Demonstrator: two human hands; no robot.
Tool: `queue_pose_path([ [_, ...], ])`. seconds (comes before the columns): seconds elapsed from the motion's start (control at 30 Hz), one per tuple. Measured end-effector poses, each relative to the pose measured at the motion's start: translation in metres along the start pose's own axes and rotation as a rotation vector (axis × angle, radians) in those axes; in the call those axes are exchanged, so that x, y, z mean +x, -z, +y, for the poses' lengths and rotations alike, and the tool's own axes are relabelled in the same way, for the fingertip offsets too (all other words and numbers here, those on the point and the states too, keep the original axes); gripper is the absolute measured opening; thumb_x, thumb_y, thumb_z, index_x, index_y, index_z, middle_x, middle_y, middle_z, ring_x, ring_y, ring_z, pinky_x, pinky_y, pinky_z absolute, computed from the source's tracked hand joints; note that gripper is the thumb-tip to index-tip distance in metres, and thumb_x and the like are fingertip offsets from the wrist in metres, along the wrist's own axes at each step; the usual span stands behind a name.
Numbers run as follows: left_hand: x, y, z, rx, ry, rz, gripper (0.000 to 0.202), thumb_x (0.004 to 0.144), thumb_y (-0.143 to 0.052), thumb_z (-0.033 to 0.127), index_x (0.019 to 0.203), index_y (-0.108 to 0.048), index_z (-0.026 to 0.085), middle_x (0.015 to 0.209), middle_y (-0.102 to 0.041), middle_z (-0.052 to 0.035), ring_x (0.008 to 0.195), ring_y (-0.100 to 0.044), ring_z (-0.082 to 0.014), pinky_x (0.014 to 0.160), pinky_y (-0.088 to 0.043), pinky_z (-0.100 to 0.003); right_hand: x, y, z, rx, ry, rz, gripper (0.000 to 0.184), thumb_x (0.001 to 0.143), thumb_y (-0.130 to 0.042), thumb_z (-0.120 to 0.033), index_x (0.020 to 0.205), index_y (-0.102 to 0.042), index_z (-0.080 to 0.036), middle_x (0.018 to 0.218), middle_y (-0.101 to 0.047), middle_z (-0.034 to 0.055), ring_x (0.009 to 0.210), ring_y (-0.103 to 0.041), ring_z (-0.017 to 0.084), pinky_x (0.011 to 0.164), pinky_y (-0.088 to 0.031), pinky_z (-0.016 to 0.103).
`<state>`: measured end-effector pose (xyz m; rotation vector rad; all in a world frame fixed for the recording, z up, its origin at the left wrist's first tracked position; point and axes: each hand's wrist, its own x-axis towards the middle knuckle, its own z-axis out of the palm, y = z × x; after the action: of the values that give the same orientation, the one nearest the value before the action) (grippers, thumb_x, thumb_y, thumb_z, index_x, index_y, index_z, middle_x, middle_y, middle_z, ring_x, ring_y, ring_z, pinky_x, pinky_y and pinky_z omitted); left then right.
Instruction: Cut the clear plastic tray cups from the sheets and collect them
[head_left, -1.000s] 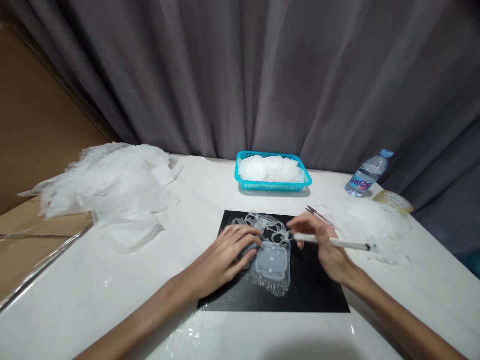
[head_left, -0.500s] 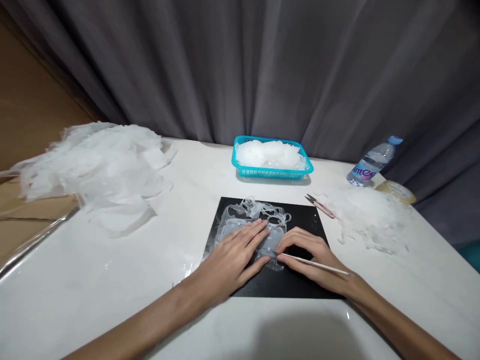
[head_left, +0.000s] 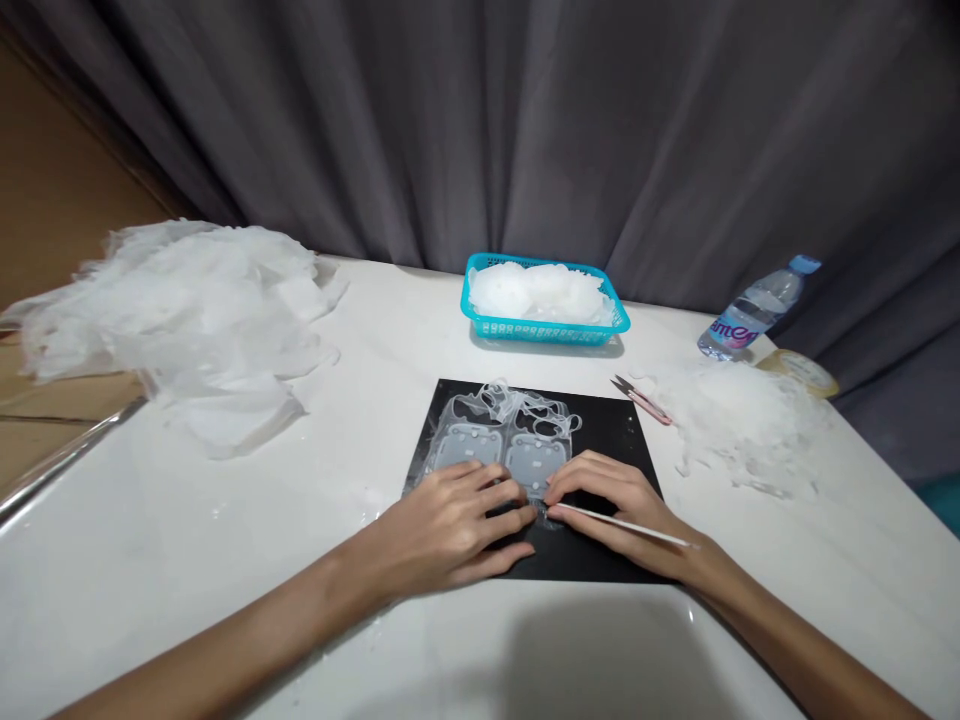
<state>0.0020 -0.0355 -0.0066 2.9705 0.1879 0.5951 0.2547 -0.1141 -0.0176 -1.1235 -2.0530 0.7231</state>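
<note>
one white stick [head_left: 626, 525], slanting, gripped end leftward, right hand [head_left: 616, 500]

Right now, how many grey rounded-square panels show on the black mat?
2. The left panel lies just beyond the left hand, which covers its lower edge; the right panel is beside it, near the right hand. Any others under the hands would be hidden.

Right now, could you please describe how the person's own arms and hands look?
The ungloved left grip and ungloved right grip are slender-fingered human hands; the slim, bare left forearm and bare right forearm show no sleeve, watch or bracelet.
</note>
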Motion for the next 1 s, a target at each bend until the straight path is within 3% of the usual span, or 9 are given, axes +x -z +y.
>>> queue_pose_path([
  [0.3, -0.002, -0.002, -0.001, -0.011, 0.021, -0.003, 0.029, 0.106, -0.056, 0.032, 0.130, -0.067, 0.018, 0.107, -0.076, -0.0074, 0.103, -0.069, -0.0239, 0.087, -0.053, -0.034, -0.001, -0.008, 0.006, -0.195, 0.204, 0.036, 0.014, 0.103, -0.062, -0.019, 0.116, -0.064, -0.020, 0.103, -0.075, 0.0060, 0.098, -0.067, 0.018, 0.089, -0.056, 0.032],
  [0.57, 0.005, 0.006, 0.006, -0.106, 0.110, -0.077, 0.025, 0.105, -0.058, 0.031, 0.124, -0.070, 0.020, 0.108, -0.072, -0.0082, 0.101, -0.068, -0.0241, 0.086, -0.053, -0.034, -0.001, -0.015, 0.008, -0.486, 0.352, 0.123, 0.012, 0.105, -0.058, -0.021, 0.115, -0.063, -0.019, 0.099, -0.077, 0.0059, 0.092, -0.074, 0.018, 0.076, -0.057, 0.027],
  [0.83, 0.002, 0.007, 0.002, -0.206, 0.186, -0.101, 0.023, 0.102, -0.065, 0.036, 0.118, -0.075, 0.023, 0.107, -0.064, -0.0073, 0.100, -0.063, -0.0239, 0.090, -0.051, -0.035, 0.001, -0.009, 0.003, -0.386, 0.280, 0.070, 0.013, 0.106, -0.056, -0.023, 0.115, -0.065, -0.021, 0.099, -0.077, 0.0048, 0.090, -0.072, 0.016, 0.078, -0.058, 0.027],
  [1.0, 0.003, 0.008, 0.003, -0.264, 0.273, -0.125, 0.022, 0.100, -0.067, 0.037, 0.119, -0.074, 0.027, 0.128, -0.058, -0.0102, 0.126, -0.054, -0.0302, 0.104, -0.049, -0.041, -0.001, -0.010, 0.002, -0.424, 0.253, 0.094, 0.014, 0.105, -0.057, -0.022, 0.115, -0.067, -0.021, 0.101, -0.076, 0.0060, 0.089, -0.071, 0.017, 0.077, -0.058, 0.027],
])
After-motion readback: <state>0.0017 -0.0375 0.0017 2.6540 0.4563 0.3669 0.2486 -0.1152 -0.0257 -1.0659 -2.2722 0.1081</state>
